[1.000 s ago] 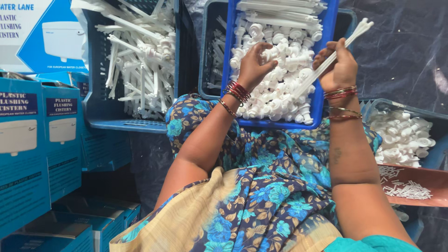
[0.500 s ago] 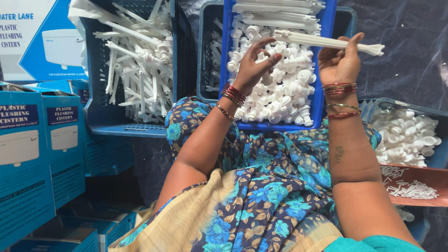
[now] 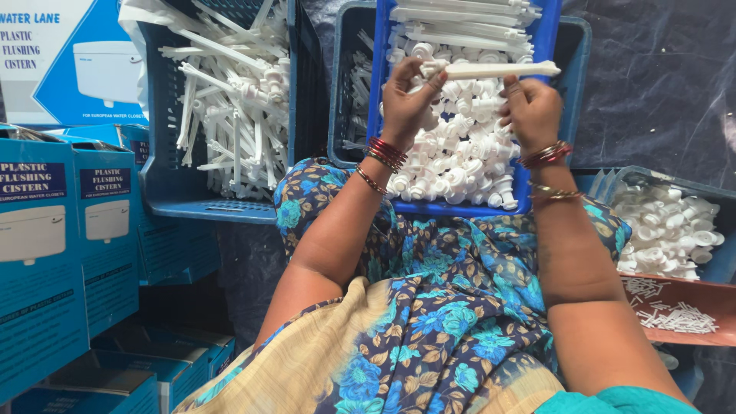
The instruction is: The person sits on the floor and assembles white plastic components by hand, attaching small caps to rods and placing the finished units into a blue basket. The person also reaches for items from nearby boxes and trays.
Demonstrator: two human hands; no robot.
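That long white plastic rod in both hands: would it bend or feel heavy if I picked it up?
Probably stiff: the white rod stays straight between the left hand and right hand. Likely light, since fingertips alone hold it. Smooth plastic, so perhaps slightly slippery.

Dark tarp backdrop [image 3: 659,84], stacked blue cartons [image 3: 69,253], daylight.

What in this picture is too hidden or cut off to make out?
Head view:
- Left end of the rod: covered by the left hand.
- Crate floor: buried under white fittings.
- Right bin: cut off by the frame edge.
- Small pins on the tray: too small to identify.
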